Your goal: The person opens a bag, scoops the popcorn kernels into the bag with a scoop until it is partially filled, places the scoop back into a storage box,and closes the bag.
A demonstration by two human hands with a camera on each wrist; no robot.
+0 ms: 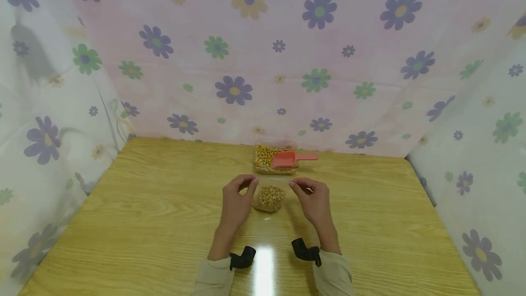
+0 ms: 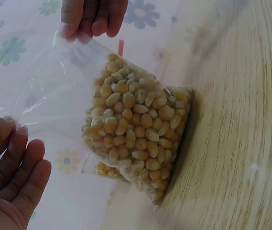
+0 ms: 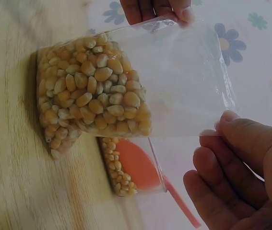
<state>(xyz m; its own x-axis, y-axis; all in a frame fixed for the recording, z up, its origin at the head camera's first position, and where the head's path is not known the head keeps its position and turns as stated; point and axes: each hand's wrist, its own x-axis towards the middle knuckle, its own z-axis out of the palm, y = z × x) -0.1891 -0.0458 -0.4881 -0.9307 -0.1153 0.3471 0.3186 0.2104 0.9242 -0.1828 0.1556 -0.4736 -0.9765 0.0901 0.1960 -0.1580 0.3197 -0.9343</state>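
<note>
A clear plastic bag (image 1: pixel 271 198), its lower part full of yellow corn kernels (image 2: pixel 136 124), stands on the wooden table. My left hand (image 1: pixel 239 200) pinches one upper corner of the bag between thumb and forefinger. At the opposite upper corner, my right hand (image 1: pixel 314 200) pinches the film the same way. Between the two hands the upper part of the bag is stretched and holds no kernels. In the right wrist view, the right hand (image 3: pixel 241 172) has its other fingers loosely bent below the bag's edge.
Behind the bag, a clear rectangular container (image 1: pixel 276 169) holds more corn kernels. A red scoop (image 1: pixel 285 159) lies in it, its handle sticking out over the right rim. The wood-grain table (image 1: pixel 164 204) is bounded by flowered cloth (image 1: pixel 263 58) at the back and sides.
</note>
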